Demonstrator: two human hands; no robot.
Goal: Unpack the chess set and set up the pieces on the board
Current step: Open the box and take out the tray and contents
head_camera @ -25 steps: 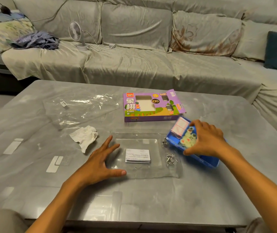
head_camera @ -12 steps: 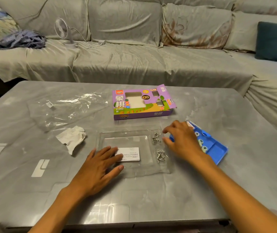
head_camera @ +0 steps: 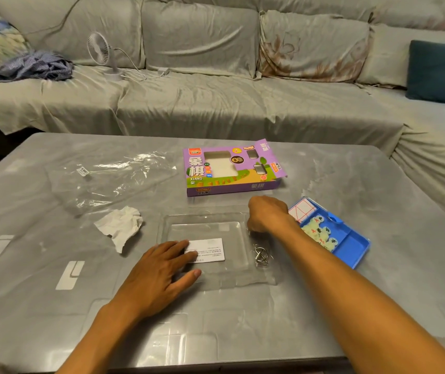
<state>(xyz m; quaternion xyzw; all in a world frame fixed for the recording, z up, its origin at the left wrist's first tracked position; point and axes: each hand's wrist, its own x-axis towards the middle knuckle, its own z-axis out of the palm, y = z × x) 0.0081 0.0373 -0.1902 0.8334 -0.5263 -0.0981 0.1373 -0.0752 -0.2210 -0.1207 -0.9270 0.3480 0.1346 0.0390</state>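
The right hand point(head_camera: 266, 214) leaves the blue tray point(head_camera: 351, 247) and now curls at the clear plastic tray's point(head_camera: 205, 220) far right corner; the left hand point(head_camera: 159, 268) now covers the white card's point(head_camera: 210, 249) left end.

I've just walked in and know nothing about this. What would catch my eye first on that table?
Probably the bright purple cardboard game box lying open at the far middle of the grey table. To its right sits a blue plastic tray holding pale round game pieces. Nearer, the left hand rests on a white paper card in a clear plastic tray, while the right hand reaches down at that tray's right edge.
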